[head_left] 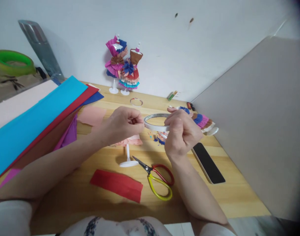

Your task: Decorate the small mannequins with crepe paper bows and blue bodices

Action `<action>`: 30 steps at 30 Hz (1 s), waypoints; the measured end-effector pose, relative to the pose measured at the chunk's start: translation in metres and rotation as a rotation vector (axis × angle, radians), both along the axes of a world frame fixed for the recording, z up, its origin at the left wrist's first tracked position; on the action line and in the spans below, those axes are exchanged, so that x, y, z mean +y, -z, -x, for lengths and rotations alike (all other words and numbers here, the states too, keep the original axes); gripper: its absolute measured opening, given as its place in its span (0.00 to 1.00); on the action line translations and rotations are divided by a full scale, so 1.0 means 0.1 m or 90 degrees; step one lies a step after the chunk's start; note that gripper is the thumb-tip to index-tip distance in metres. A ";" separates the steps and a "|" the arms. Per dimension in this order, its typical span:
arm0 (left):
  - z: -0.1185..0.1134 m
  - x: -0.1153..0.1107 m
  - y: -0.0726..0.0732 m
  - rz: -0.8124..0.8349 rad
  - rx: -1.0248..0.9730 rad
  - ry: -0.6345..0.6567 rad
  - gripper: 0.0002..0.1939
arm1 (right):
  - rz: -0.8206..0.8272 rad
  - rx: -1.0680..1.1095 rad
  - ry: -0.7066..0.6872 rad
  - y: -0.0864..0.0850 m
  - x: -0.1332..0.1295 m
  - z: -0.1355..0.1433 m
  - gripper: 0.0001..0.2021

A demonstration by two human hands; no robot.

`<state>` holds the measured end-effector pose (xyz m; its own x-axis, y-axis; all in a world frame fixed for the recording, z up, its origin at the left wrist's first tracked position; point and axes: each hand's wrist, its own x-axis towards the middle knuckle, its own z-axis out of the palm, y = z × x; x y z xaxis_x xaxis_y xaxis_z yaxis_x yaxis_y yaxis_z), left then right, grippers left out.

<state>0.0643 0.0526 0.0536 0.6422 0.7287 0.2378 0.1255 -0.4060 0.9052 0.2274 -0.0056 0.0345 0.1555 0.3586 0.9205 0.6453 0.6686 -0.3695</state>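
A narrow roll of tape (155, 128) is gripped at its right side by my right hand (183, 131), fingers wrapped around it. My left hand (125, 121) is closed in a pinch at the roll's left edge; what lies between the fingertips is hidden. Below the hands stands a small white dress form (127, 152) with a pale pink skirt (131, 141), its upper part covered by my left hand. Scissors (150, 172) with one red and one yellow handle lie beside its base. A strip of red crepe paper (117, 185) rests flat in front.
Coloured paper sheets (41, 111) cover the left of the table. Two dressed mini forms (130, 68) stand by the wall; another (201, 121) lies at right. A phone (209, 164), a clear ring (136, 102), paper scraps (160, 139) and a partition (258, 114) are around.
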 end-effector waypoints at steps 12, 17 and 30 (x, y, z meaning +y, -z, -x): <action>0.05 -0.02 -0.05 0.011 0.034 -0.040 0.11 | 0.100 0.283 -0.154 0.11 0.09 0.08 0.20; 0.06 0.01 -0.06 -0.013 0.021 -0.080 0.07 | 0.148 0.412 -0.239 0.08 0.10 0.12 0.20; 0.14 -0.07 -0.11 0.190 0.054 0.104 0.07 | 0.363 0.381 -0.401 0.01 0.06 -0.01 0.33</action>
